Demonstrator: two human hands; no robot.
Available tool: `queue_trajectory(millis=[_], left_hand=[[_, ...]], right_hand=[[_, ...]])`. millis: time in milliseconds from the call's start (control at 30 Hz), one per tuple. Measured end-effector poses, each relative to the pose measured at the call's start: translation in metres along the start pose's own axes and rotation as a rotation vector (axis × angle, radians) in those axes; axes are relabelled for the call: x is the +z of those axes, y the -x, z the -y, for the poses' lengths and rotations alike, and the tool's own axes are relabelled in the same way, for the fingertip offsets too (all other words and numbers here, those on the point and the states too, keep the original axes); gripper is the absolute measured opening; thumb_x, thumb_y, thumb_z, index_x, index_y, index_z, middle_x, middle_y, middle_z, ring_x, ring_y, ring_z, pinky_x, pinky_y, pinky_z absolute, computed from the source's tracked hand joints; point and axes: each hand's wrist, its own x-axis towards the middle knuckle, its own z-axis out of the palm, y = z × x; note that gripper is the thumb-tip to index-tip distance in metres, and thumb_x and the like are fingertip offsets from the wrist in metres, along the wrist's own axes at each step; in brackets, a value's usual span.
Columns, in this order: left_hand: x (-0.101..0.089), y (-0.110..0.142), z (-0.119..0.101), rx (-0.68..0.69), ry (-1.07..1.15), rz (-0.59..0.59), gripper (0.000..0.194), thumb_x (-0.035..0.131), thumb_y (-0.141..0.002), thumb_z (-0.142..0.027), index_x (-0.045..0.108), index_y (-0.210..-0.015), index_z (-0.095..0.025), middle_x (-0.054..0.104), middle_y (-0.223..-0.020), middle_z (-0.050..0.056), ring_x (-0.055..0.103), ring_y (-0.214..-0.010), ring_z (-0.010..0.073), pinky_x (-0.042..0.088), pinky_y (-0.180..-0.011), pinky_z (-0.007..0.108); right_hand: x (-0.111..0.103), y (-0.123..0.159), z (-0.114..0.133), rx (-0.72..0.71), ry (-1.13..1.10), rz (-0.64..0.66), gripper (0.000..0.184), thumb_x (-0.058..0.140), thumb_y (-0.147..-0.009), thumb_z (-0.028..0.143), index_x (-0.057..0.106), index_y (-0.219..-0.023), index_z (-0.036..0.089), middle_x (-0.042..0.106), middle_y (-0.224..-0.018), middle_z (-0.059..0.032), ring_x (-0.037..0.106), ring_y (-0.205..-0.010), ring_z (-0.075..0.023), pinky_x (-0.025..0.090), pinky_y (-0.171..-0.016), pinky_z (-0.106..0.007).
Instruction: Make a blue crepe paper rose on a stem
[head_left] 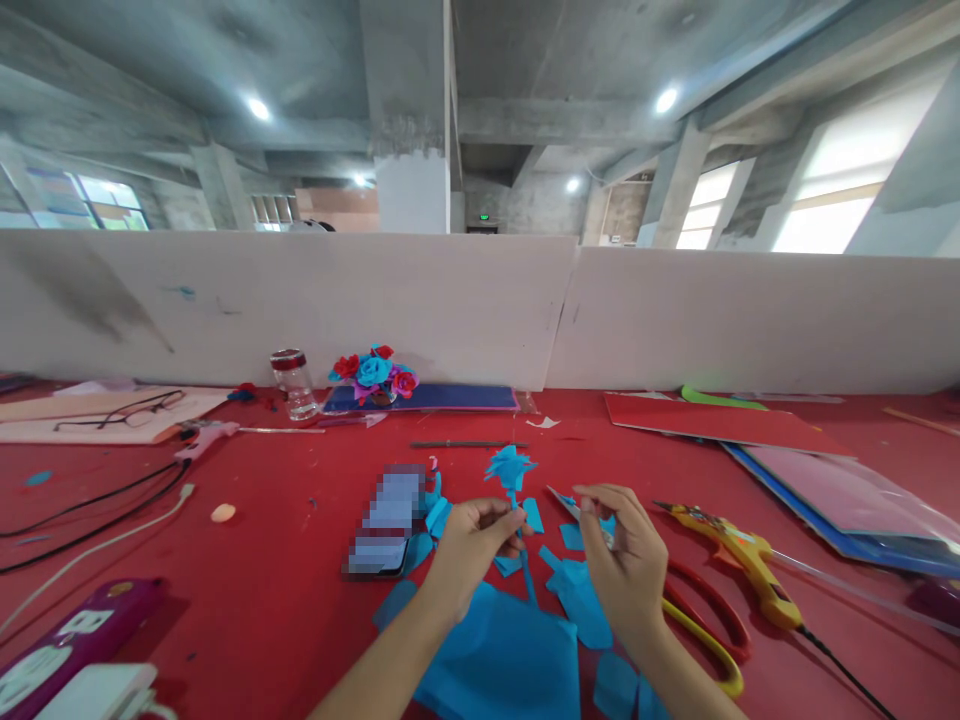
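Note:
My left hand (472, 540) is closed in a pinch around the stem of a small blue paper flower (510, 470), which stands upright above the red table. Just to the right, my right hand (619, 545) is closed on a small blue paper piece (570, 503) held between thumb and fingers. Under both hands lie a large blue paper sheet (502, 660) and several blue paper scraps (581, 595).
A phone (386, 530) lies left of my hands. A yellow glue gun (739, 560) and red-handled scissors (712, 620) lie to the right. Coloured sheets (750, 425) sit at the back right, a paper flower bouquet (373, 375) and glass jar (292, 382) by the white partition, cables at left.

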Motion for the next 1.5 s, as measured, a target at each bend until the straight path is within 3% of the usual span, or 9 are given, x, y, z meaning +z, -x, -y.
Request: queue_trajectory(millis=[133, 267, 467, 733, 900, 1033, 1267, 1367, 1500], left_hand=[[-0.002, 0.0, 0.0, 0.008, 0.038, 0.05, 0.026, 0.064, -0.069, -0.038, 0.066, -0.071, -0.013, 0.063, -0.063, 0.003, 0.051, -0.052, 0.0071, 0.04, -0.052, 0.018], [-0.001, 0.002, -0.002, 0.011, 0.051, 0.085, 0.027, 0.063, -0.07, -0.039, 0.066, -0.068, -0.012, 0.061, -0.061, 0.003, 0.048, -0.051, 0.007, 0.037, -0.051, 0.018], [0.001, 0.006, -0.006, -0.022, 0.159, 0.167, 0.022, 0.065, -0.07, -0.034, 0.066, -0.068, -0.012, 0.057, -0.058, 0.001, 0.042, -0.049, 0.0058, 0.032, -0.049, 0.019], [-0.004, 0.01, -0.007, -0.111, 0.37, 0.366, 0.019, 0.066, -0.07, -0.03, 0.062, -0.068, -0.011, 0.05, -0.061, -0.001, 0.029, -0.047, 0.0028, 0.024, -0.044, 0.016], [-0.003, 0.011, -0.007, -0.163, 0.406, 0.454, 0.018, 0.064, -0.073, -0.029, 0.061, -0.069, -0.012, 0.05, -0.06, -0.001, 0.031, -0.048, 0.0031, 0.025, -0.046, 0.015], [0.001, 0.012, -0.008, -0.154, 0.339, 0.39, 0.018, 0.065, -0.072, -0.029, 0.063, -0.07, -0.011, 0.056, -0.062, 0.002, 0.034, -0.047, 0.0025, 0.027, -0.045, 0.014], [-0.001, 0.005, -0.004, -0.125, 0.307, 0.171, 0.021, 0.071, -0.065, -0.03, 0.064, -0.065, -0.011, 0.063, -0.066, 0.005, 0.045, -0.049, 0.003, 0.036, -0.049, 0.014], [-0.006, -0.001, -0.003, -0.132, 0.315, 0.074, 0.022, 0.073, -0.061, -0.031, 0.065, -0.067, -0.011, 0.064, -0.069, 0.005, 0.047, -0.052, 0.0036, 0.039, -0.05, 0.014], [-0.011, -0.006, -0.001, -0.107, 0.267, 0.034, 0.023, 0.073, -0.06, -0.032, 0.066, -0.067, -0.012, 0.065, -0.07, 0.005, 0.048, -0.053, 0.0042, 0.039, -0.05, 0.014]], right_hand=[[0.004, -0.001, -0.005, 0.247, -0.116, -0.041, 0.009, 0.058, -0.075, 0.028, 0.059, -0.077, 0.019, 0.058, -0.069, -0.0008, 0.05, -0.062, -0.0136, 0.044, -0.058, -0.026], [0.006, 0.001, -0.009, 0.334, -0.182, 0.011, 0.014, 0.061, -0.073, 0.032, 0.06, -0.075, 0.018, 0.06, -0.07, -0.0019, 0.053, -0.063, -0.0144, 0.045, -0.059, -0.026], [0.008, 0.003, -0.006, 0.402, -0.235, 0.239, 0.019, 0.058, -0.075, 0.036, 0.062, -0.073, 0.017, 0.063, -0.068, -0.0032, 0.055, -0.062, -0.0153, 0.046, -0.06, -0.027], [0.011, -0.002, 0.004, 0.603, -0.673, 0.62, 0.029, 0.058, -0.075, 0.04, 0.066, -0.062, 0.015, 0.061, -0.06, -0.002, 0.055, -0.062, -0.0147, 0.044, -0.065, -0.028], [0.012, -0.001, 0.004, 0.725, -0.767, 0.54, 0.026, 0.066, -0.068, 0.039, 0.064, -0.057, 0.015, 0.059, -0.054, -0.0013, 0.053, -0.054, -0.0127, 0.043, -0.059, -0.027], [0.013, 0.0, 0.003, 0.754, -0.805, 0.571, 0.025, 0.067, -0.068, 0.037, 0.061, -0.055, 0.016, 0.057, -0.052, 0.001, 0.05, -0.049, -0.01, 0.041, -0.056, -0.025], [0.007, -0.012, -0.009, 0.647, -0.322, 0.656, 0.035, 0.056, -0.071, 0.048, 0.065, -0.066, 0.015, 0.054, -0.052, 0.001, 0.045, -0.047, -0.0101, 0.035, -0.047, -0.023], [-0.031, -0.024, -0.029, 0.479, -0.02, 0.676, 0.028, 0.056, -0.068, 0.044, 0.066, -0.067, 0.017, 0.062, -0.062, -0.0028, 0.055, -0.059, -0.0174, 0.04, -0.055, -0.027], [-0.109, -0.019, -0.086, 0.297, 0.773, 0.332, 0.024, 0.047, -0.064, 0.041, 0.061, -0.059, 0.023, 0.063, -0.064, -0.0096, 0.058, -0.063, -0.0277, 0.04, -0.059, -0.038]])
